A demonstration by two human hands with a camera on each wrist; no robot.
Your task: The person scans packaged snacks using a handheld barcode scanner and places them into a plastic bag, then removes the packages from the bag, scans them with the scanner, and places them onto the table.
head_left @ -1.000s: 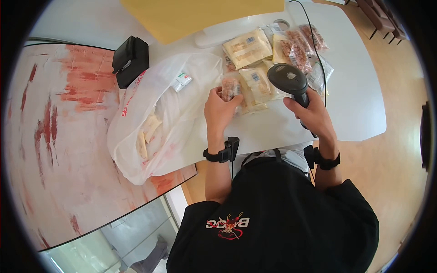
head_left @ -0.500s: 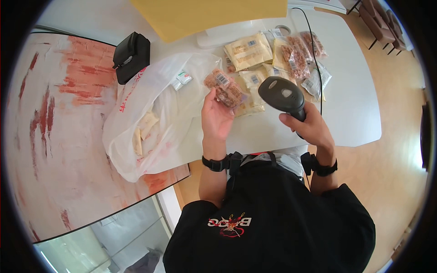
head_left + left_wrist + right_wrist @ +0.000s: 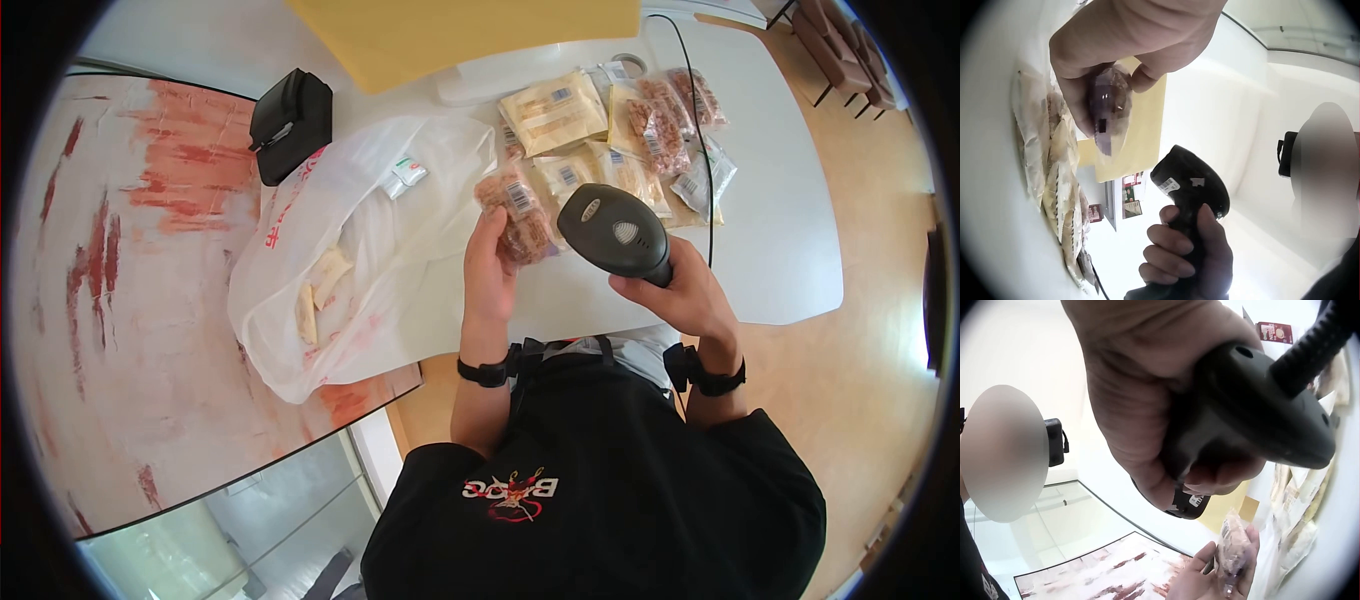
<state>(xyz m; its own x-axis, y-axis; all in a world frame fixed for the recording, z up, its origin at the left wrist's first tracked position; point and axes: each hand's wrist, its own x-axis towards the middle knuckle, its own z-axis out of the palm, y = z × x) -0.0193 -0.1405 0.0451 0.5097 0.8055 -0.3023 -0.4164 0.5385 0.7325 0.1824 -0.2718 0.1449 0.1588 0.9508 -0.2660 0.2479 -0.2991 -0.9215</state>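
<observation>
My left hand (image 3: 489,275) holds a clear packet (image 3: 527,232) of pinkish-brown crumbly food by its lower edge, thumb on one face. A white barcode label on the packet faces up. In the left wrist view the same packet (image 3: 1112,109) is seen edge-on between thumb and fingers. My right hand (image 3: 697,292) grips the handle of a black barcode scanner (image 3: 612,228). The scanner's head is close to the packet's right side and overlaps other packets in the head view. From the right wrist, the scanner's handle end (image 3: 1266,415) with its coiled cord fills the middle.
Behind the hands lie several pale-yellow packets (image 3: 553,110) and more pinkish-brown ones (image 3: 655,135). An open white plastic bag (image 3: 400,255) holding a few items spreads on the left, below a black box (image 3: 290,125). A black cable (image 3: 709,170) crosses the table (image 3: 775,230). A yellow panel (image 3: 470,35) stands at the back.
The left hand has lifted the packet and turned its barcode label upward, then shifted it right toward the scanner. The right hand has brought the scanner lower and a little left.
</observation>
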